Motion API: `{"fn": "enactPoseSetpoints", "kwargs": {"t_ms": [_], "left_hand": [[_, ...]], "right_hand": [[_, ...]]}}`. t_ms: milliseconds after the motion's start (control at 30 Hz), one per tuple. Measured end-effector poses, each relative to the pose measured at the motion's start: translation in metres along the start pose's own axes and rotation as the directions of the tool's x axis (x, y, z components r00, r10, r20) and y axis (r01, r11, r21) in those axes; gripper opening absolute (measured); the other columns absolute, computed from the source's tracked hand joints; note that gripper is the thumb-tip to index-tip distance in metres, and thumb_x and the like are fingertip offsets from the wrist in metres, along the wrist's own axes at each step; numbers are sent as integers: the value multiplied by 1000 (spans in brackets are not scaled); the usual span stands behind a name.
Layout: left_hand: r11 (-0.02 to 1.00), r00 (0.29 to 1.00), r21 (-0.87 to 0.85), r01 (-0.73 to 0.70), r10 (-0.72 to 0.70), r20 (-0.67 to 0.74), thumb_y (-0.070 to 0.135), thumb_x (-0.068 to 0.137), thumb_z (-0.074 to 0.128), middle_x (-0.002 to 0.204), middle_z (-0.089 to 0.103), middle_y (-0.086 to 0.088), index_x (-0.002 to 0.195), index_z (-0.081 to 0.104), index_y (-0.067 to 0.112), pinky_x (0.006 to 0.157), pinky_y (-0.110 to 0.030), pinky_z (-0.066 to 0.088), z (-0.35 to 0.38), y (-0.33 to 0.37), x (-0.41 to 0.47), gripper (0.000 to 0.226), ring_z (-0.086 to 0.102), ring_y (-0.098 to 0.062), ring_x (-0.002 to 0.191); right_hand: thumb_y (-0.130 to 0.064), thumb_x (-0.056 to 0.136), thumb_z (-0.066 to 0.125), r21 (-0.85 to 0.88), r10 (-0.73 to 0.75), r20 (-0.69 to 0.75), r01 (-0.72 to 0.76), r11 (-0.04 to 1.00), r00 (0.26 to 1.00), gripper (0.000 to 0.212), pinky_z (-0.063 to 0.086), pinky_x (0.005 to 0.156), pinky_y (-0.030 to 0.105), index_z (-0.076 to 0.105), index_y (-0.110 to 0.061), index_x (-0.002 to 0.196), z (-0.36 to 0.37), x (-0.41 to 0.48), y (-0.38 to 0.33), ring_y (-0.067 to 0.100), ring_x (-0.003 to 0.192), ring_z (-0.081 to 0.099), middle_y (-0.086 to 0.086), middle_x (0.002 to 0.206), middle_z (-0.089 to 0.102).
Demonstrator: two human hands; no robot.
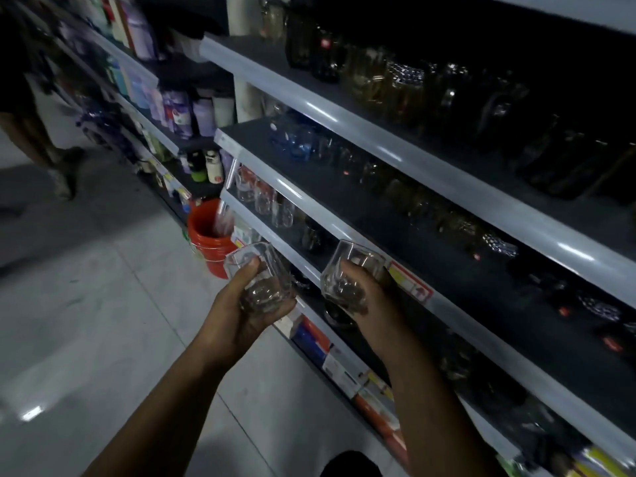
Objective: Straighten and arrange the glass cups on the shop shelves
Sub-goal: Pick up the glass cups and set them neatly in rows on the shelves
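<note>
My left hand (237,304) grips a clear glass cup (256,270), tilted, in front of the shelving. My right hand (364,290) holds a second clear glass cup (351,270), also tilted, just before the grey edge of a lower shelf (447,311). The two cups are apart, side by side. More glass cups (265,201) stand in a row at the left end of the shelf above my hands. Dark jars and glasses (395,84) fill the upper shelves, dim and hard to make out.
An orange bucket (206,235) stands on the tiled floor (103,321) by the shelf's left end. Bottles (182,115) fill the further shelving unit. Another person's legs (51,149) are at far left. A price label (409,282) sits on the shelf edge. Boxes (316,339) line the bottom shelf.
</note>
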State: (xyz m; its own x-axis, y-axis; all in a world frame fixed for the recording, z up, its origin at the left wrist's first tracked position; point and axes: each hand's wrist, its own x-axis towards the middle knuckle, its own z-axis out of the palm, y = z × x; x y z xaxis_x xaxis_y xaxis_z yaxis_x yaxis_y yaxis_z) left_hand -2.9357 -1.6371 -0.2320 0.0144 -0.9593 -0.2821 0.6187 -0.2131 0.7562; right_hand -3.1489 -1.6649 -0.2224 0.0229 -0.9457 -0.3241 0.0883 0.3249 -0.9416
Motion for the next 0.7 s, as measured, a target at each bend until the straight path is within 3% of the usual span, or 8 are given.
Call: {"fn": "enactPoseSetpoints", "kwargs": {"t_ms": [167, 367, 500, 600, 700], "left_hand": [[999, 1000, 54, -6, 7, -27, 42, 91, 59, 126, 67, -23, 132, 57, 9, 98, -53, 53, -27, 37, 59, 52, 65, -40, 117], [997, 1000, 75, -17, 18, -10, 43, 96, 57, 129, 67, -20, 138, 51, 11, 98, -52, 51, -48, 78, 144, 53, 66, -36, 117], [992, 1000, 125, 8, -7, -7, 47, 95, 57, 128, 67, -19, 136, 52, 9, 100, -50, 50, -60, 108, 188, 55, 66, -35, 118], [991, 1000, 133, 22, -20, -14, 46, 94, 59, 128, 67, -19, 134, 52, 10, 104, -53, 49, -71, 132, 219, 55, 67, -36, 116], [994, 999, 106, 38, -38, -2, 46, 93, 63, 126, 68, -15, 131, 54, 14, 103, -53, 50, -82, 153, 246, 50, 67, -34, 115]], "right_hand": [[-53, 70, 83, 20, -39, 33, 39, 999, 999, 73, 61, 85, 34, 58, -32, 135, 49, 60, -14, 20, 113, 68, 2, 130, 66], [-42, 73, 85, 97, -42, 20, 40, 995, 999, 70, 61, 87, 35, 58, -29, 136, 96, 150, -29, 21, 112, 70, 2, 130, 67], [-47, 66, 88, 117, -34, 29, 30, 993, 999, 86, 58, 95, 42, 52, -30, 142, 129, 204, -49, 22, 114, 69, 3, 135, 64], [-52, 65, 88, 71, -17, 37, 14, 997, 999, 91, 60, 81, 32, 49, -30, 145, 157, 237, -61, 21, 112, 69, 4, 137, 62], [-55, 62, 90, 104, -25, 26, 22, 994, 999, 97, 56, 97, 42, 47, -35, 146, 182, 259, -67, 21, 117, 67, 1, 140, 60]]}}
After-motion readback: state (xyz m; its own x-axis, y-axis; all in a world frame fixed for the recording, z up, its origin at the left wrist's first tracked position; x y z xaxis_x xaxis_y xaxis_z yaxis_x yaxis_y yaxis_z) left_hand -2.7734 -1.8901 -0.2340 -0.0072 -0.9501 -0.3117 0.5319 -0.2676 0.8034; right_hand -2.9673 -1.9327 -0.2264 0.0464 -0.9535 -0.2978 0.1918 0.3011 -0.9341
